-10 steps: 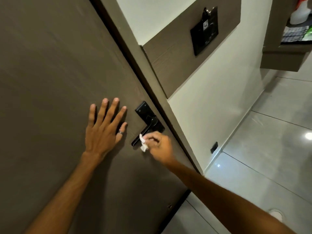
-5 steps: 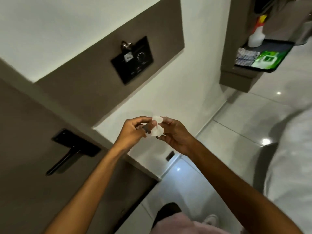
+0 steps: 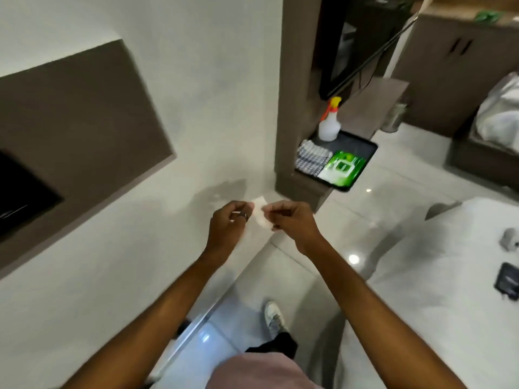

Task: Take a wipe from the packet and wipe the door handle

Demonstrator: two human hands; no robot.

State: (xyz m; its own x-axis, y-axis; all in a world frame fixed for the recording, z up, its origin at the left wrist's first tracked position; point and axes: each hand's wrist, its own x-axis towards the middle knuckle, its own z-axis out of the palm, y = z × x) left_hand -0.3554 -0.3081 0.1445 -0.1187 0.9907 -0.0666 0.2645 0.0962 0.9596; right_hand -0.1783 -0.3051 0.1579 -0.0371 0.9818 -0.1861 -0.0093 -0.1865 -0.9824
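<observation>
A small white wipe [image 3: 259, 213] is held between both hands in front of the white wall. My left hand [image 3: 228, 226], with a ring on one finger, pinches its left edge. My right hand [image 3: 292, 221] pinches its right edge. The green wipe packet [image 3: 344, 167] lies in a black tray [image 3: 365, 147] on a low brown ledge, up and to the right of my hands. The door and its handle are out of view.
A spray bottle [image 3: 329, 123] and a checked cloth [image 3: 312, 160] share the tray. A brown wall panel [image 3: 78, 119] with a black plate [image 3: 19, 192] is at left. A white bed [image 3: 438, 276] with small dark items is at right. Glossy tiled floor and my shoe [image 3: 273, 317] lie below.
My right hand left the door handle with the wipe, my left hand came off the door and took hold of the wipe too. The view swung right, away from the door.
</observation>
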